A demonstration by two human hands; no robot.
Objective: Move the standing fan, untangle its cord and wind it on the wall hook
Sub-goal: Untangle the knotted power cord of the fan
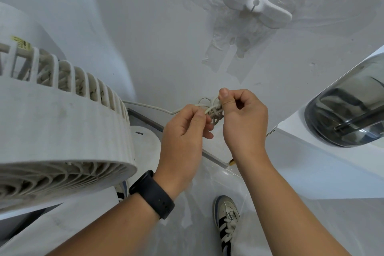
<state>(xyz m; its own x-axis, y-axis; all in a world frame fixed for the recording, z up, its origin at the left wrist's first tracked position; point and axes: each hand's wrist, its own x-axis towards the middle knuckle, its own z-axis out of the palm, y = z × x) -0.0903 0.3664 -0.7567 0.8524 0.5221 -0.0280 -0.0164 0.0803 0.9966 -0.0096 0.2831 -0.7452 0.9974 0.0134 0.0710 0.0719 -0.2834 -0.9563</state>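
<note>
The left hand (185,131) pinches one strand of the cord (214,110) between thumb and forefinger. The right hand (243,118) grips the knotted bundle, apparently several tangled loops. A single strand runs left toward the fan (62,131). The wall hook (256,7) is mounted on the wall above, unwound.

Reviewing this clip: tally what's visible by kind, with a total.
Fans: 1
Cords: 1
Wall hooks: 1
Hands: 2, left hand, right hand
Watches: 1
Shoes: 2
Total: 8
</note>
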